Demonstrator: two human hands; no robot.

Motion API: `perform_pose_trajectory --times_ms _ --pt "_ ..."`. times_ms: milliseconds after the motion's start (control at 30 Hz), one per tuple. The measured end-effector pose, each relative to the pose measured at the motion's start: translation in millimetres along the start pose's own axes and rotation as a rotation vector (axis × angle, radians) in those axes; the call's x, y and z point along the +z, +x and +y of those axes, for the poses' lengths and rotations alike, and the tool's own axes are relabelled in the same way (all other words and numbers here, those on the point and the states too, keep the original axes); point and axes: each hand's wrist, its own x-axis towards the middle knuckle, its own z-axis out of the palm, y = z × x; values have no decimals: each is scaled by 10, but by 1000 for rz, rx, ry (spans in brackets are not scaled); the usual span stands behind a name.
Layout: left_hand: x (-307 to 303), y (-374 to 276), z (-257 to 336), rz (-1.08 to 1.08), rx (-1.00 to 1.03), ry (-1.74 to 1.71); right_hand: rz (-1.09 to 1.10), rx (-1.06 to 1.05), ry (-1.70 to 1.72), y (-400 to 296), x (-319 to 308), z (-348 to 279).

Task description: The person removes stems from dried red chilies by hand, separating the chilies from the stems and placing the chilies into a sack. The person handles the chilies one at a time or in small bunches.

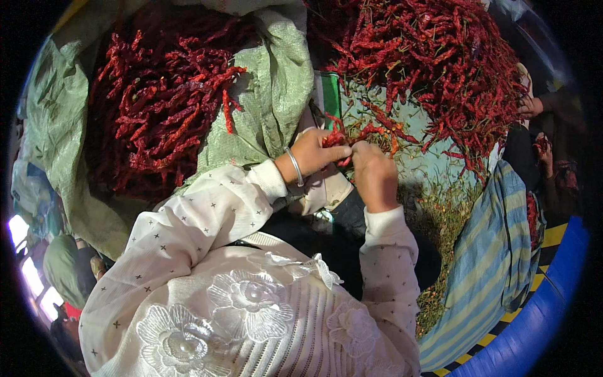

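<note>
My left hand (311, 153), with a silver bangle at its wrist, grips a small bunch of dried red chillies (335, 136). Against the tip of its thumb, the curled fingers of my right hand (375, 174) pinch at the end of these chillies; the exact spot between the fingertips is hidden. Just beyond both hands, a few loose chillies (377, 129) lie among stems and bits on a pale sheet (419, 120). A large heap of dried red chillies with stems (433, 52) rises at the upper right.
On the left an open green woven sack (278, 80) holds many red chillies (160, 113). Stem litter (438, 207) covers the ground to the right, beside a blue-and-yellow striped sack (490, 264). Another person's hand (531, 107) touches the heap's right edge. A blue rim (541, 311) curves at lower right.
</note>
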Motion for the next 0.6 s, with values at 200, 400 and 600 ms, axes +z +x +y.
perform_pose_trajectory --times_ms 200,400,600 --pt "-115 -1 105 -250 -361 -493 -69 362 794 -172 55 -107" --pt "-166 -1 159 -341 -496 -907 -373 435 912 166 -327 260" --pt "-137 62 94 -237 -354 -685 -94 272 -328 576 262 564"
